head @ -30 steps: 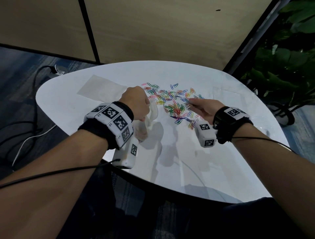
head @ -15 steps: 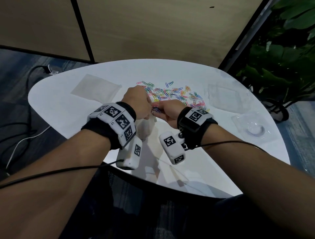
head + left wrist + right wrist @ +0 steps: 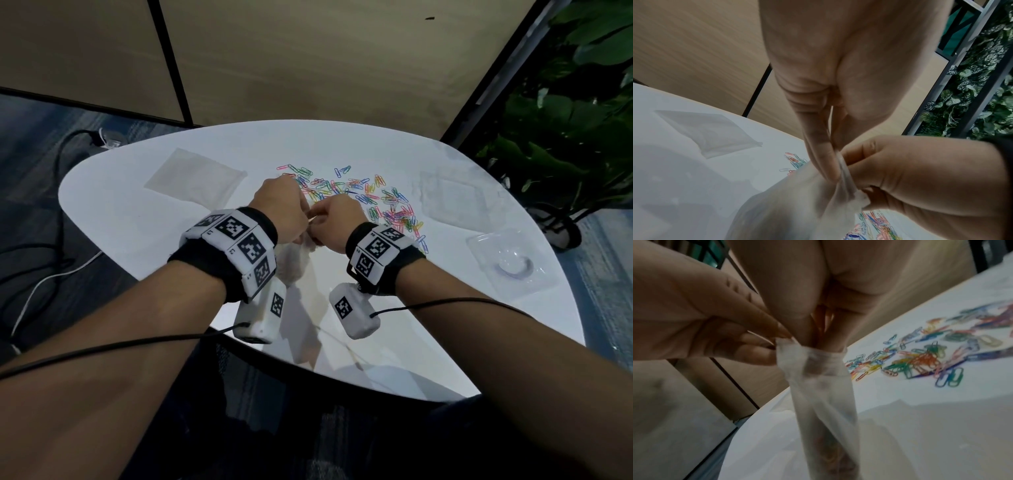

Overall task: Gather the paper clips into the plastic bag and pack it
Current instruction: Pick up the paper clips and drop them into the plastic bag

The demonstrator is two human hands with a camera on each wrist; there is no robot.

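A frosted plastic bag hangs upright over the white table between my two hands. My left hand pinches the rim of its mouth, thumb against fingers. My right hand has its fingers bunched together and pushed down into the bag's mouth. Orange streaks like clips show between those fingers. Several clips sit dimly at the bottom of the bag. A loose pile of coloured paper clips lies just beyond and right of the hands, seen close in the right wrist view as paper clips.
A second flat bag lies at the table's far left. A clear plastic sheet and a clear blister tray lie at the right. A potted plant stands past the right edge; cables run over the floor at left.
My right hand left the clip pile and moved left to the bag; its fingers now reach into the mouth. My left hand kept holding the bag's rim.
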